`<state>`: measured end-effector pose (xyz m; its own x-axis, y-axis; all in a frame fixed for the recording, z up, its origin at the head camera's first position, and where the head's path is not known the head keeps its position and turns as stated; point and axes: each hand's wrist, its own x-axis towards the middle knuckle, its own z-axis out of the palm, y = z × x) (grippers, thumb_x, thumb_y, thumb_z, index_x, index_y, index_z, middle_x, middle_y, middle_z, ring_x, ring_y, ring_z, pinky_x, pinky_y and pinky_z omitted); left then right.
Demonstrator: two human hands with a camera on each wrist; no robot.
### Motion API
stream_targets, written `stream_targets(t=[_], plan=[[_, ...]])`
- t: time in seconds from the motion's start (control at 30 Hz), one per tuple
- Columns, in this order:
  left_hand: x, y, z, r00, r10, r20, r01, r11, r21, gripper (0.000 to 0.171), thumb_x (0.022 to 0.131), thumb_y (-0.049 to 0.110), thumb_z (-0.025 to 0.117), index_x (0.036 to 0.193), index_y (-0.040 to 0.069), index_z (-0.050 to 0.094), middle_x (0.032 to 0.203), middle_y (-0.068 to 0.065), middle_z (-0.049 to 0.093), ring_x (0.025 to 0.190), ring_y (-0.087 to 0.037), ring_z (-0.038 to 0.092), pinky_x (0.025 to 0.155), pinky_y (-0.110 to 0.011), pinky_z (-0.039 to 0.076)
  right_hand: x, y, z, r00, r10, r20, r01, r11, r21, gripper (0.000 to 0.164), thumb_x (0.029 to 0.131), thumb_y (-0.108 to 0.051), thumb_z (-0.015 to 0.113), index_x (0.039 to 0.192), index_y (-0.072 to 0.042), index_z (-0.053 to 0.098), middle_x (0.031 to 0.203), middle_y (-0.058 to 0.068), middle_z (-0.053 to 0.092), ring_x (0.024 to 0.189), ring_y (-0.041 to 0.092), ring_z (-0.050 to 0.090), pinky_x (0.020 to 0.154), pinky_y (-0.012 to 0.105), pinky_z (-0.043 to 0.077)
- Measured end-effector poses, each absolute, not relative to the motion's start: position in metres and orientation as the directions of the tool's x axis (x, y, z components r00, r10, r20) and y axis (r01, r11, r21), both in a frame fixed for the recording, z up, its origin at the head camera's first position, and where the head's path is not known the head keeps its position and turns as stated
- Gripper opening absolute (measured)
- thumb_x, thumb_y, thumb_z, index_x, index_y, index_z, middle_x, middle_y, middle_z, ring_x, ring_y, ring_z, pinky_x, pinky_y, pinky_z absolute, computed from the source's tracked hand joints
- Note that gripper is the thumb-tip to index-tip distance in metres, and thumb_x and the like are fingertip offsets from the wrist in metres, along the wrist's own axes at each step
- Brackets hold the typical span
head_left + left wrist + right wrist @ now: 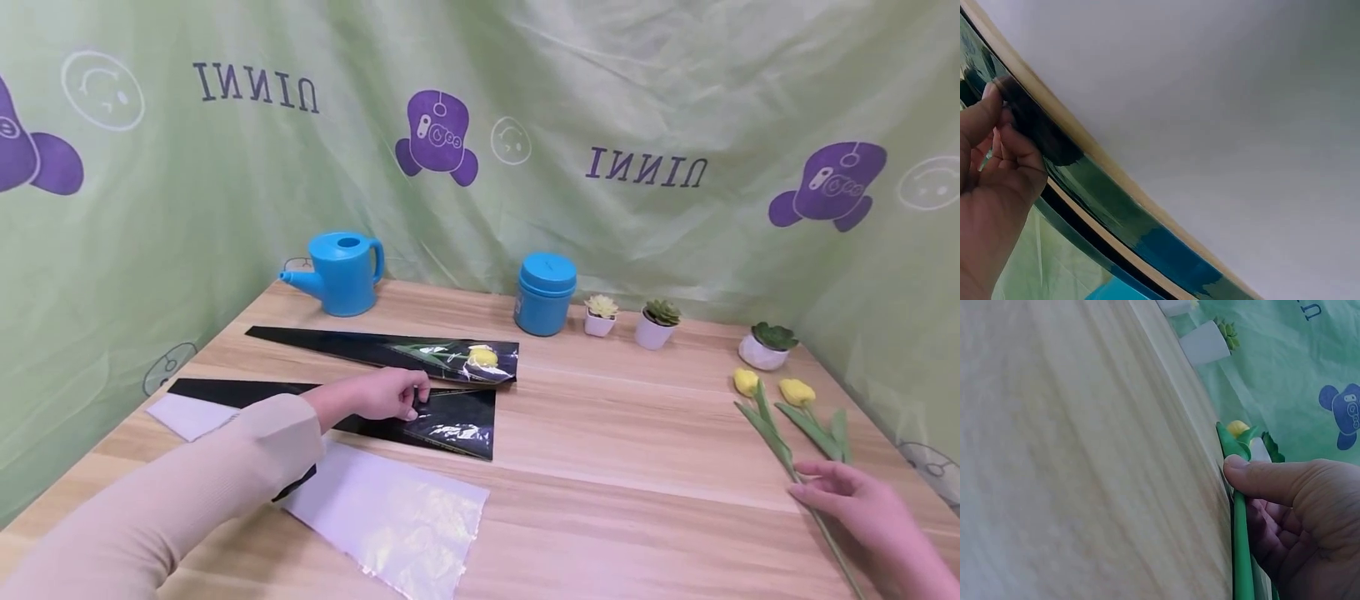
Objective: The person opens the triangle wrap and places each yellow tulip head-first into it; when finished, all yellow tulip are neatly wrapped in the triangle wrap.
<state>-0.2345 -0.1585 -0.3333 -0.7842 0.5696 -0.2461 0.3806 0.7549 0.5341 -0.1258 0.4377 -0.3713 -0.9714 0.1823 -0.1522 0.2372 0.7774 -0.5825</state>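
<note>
My left hand [386,394] is over a black flower sleeve with a clear front [457,425], thumb and fingertips pinching its film. The left wrist view shows the thumb and index finger close together at the sleeve's dark surface [1041,128]. Behind it lies a second black sleeve [337,342] with a yellow tulip [482,357] inside. On the right, my right hand [847,500] pinches the green stem of another yellow tulip [776,442] between thumb and fingers, low over the table. One more yellow tulip [797,392] lies just beside it.
A whitish sheet [397,517] lies under my left forearm and the near sleeve. Along the back stand a blue watering can [345,279], a blue lidded canister [545,300] and small potted succulents [655,329]. A green printed curtain [555,83] hangs behind the wooden table [615,467].
</note>
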Motion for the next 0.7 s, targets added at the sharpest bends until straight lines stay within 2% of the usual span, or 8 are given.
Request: stream_targets(t=[0.13, 0.3, 0.5, 0.6, 0.7], plan=[[-0.236, -0.16, -0.333, -0.788, 0.567, -0.24, 0.368, 0.746, 0.555, 0.02, 0.084, 0.007, 0.066, 0.094, 0.008, 0.049, 0.071, -0.002, 0.049, 0.063, -0.013, 0.046, 0.064, -0.026, 0.039, -0.126, 0.439, -0.373, -0.969, 0.192, -0.157, 0.248, 0.765, -0.594, 0.062, 0.084, -0.045, 0.064, 0.122, 0.002, 0.052, 0.092, 0.0, 0.066, 0.073, -0.011, 0.046, 0.063, 0.021, 0.035], [-0.234, -0.16, -0.334, -0.798, 0.555, -0.235, 0.343, 0.739, 0.579, 0.022, 0.083, 0.01, 0.068, 0.093, 0.007, 0.049, 0.072, -0.002, 0.048, 0.064, -0.013, 0.046, 0.065, -0.026, 0.039, -0.128, 0.44, -0.371, -0.971, 0.173, -0.168, 0.239, 0.771, -0.59, 0.062, 0.085, -0.045, 0.062, 0.123, 0.003, 0.051, 0.092, -0.003, 0.064, 0.074, -0.01, 0.045, 0.066, 0.024, 0.034], [-0.235, -0.155, -0.333, -0.803, 0.548, -0.233, 0.342, 0.745, 0.573, 0.02, 0.083, 0.007, 0.068, 0.089, 0.007, 0.049, 0.069, -0.002, 0.047, 0.063, -0.013, 0.045, 0.063, -0.025, 0.039, -0.132, 0.441, -0.365, -0.968, 0.153, -0.2, 0.238, 0.817, -0.526, 0.072, 0.085, -0.049, 0.06, 0.126, 0.009, 0.045, 0.099, 0.014, 0.067, 0.075, -0.01, 0.045, 0.071, 0.032, 0.035], [-0.237, -0.153, -0.332, -0.797, 0.555, -0.239, 0.351, 0.747, 0.565, 0.02, 0.082, 0.005, 0.067, 0.087, 0.006, 0.048, 0.066, -0.001, 0.044, 0.061, -0.012, 0.043, 0.062, -0.025, 0.038, -0.133, 0.44, -0.361, -0.965, 0.139, -0.222, 0.236, 0.829, -0.506, 0.074, 0.084, -0.048, 0.061, 0.125, 0.01, 0.045, 0.1, 0.019, 0.066, 0.079, 0.001, 0.053, 0.076, 0.042, 0.039], [-0.239, -0.152, -0.331, -0.792, 0.551, -0.263, 0.341, 0.756, 0.559, 0.02, 0.082, 0.002, 0.066, 0.085, 0.007, 0.048, 0.062, 0.001, 0.04, 0.057, -0.011, 0.04, 0.06, -0.023, 0.036, -0.136, 0.438, -0.358, -0.962, 0.129, -0.24, 0.235, 0.836, -0.496, 0.075, 0.084, -0.049, 0.061, 0.125, 0.011, 0.044, 0.101, 0.024, 0.064, 0.088, 0.026, 0.059, 0.079, 0.053, 0.036]])
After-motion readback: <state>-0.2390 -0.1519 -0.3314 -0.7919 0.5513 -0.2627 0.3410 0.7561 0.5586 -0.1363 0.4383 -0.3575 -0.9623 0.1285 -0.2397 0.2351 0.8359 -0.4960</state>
